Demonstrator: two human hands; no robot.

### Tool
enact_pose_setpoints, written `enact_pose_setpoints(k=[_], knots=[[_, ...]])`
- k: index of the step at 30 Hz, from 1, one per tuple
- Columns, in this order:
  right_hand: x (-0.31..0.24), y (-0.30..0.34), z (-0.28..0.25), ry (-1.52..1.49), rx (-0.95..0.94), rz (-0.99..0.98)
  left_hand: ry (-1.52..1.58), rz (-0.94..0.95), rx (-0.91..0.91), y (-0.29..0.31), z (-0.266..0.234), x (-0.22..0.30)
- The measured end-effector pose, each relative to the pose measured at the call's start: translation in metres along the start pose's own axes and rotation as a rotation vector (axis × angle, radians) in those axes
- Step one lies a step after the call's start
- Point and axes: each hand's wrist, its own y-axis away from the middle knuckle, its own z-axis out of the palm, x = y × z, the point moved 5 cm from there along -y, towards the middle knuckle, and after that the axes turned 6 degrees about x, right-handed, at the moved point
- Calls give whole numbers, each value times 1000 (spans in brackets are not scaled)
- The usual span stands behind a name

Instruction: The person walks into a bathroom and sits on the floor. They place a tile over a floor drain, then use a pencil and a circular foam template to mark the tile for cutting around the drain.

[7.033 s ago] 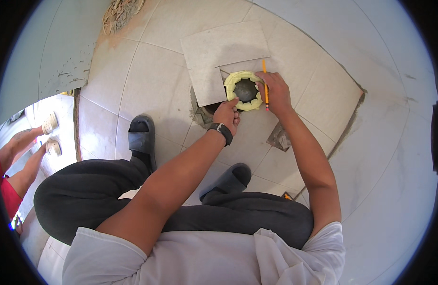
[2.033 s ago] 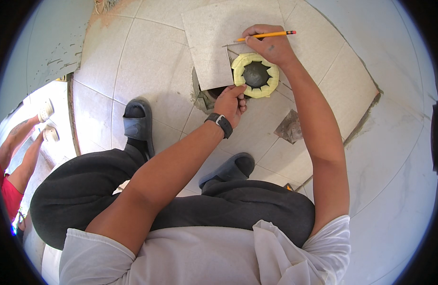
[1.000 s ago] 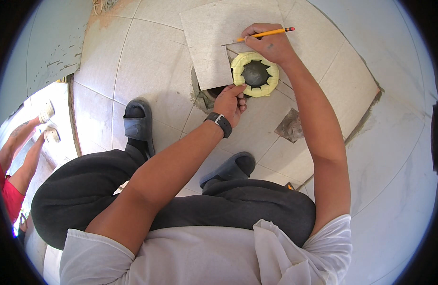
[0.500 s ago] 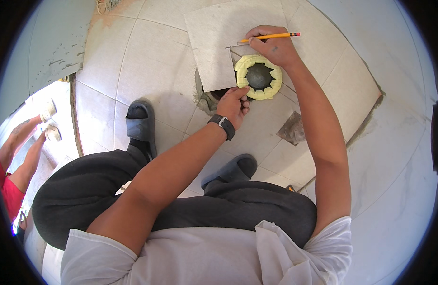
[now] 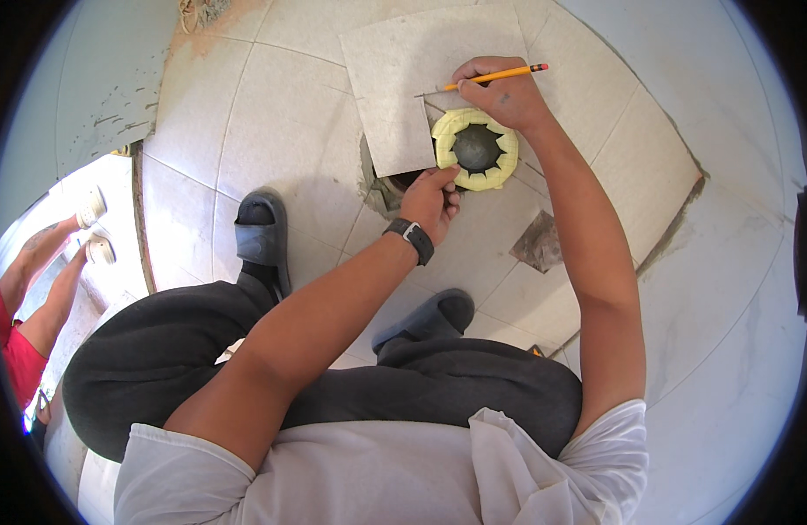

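My right hand (image 5: pixel 501 94) holds a yellow pencil (image 5: pixel 513 73), its tip at the dark line drawn beside the notch of a pale floor tile (image 5: pixel 394 131). Below that hand is a ring wrapped in yellow tape (image 5: pixel 508 166), its inner edge jagged around a dark grey round centre (image 5: pixel 478 149). My left hand (image 5: pixel 428 203), with a black watch (image 5: pixel 410 238) on the wrist, has its thumb and fingers closed at the ring's lower left edge. A dark hole (image 5: pixel 407 179) shows partly under the tile, next to this hand.
A square patch of bare, dark mortar (image 5: pixel 540 241) lies right of my left hand. My sandalled feet (image 5: pixel 262 229) rest on the tiled floor. Pale wall panels rise at both sides. Another person's legs (image 5: pixel 55 284) are at far left.
The pencil tip has shifted slightly right along the drawn line, with my right hand a little lower. The whole view has slid down slightly. My left hand stays at the ring.
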Motion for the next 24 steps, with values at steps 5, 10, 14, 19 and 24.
enact_pose_setpoints(k=[5, 10, 14, 19, 24], knots=[[0, 0, 1, -9, -10, 33, 14, 2, 2, 0, 0, 0], [0, -1, 1, -32, 9, 17, 7, 15, 27, 5, -2, -1], [1, -1, 0, -63, 49, 1, -71, 53, 74, 17, -5, 2], [1, -2, 0, -94, 23, -10, -292, 148, 143, 42, -14, 12], [1, -2, 1, -98, 8, 49, -688, 442, 8, 53, -8, 45]])
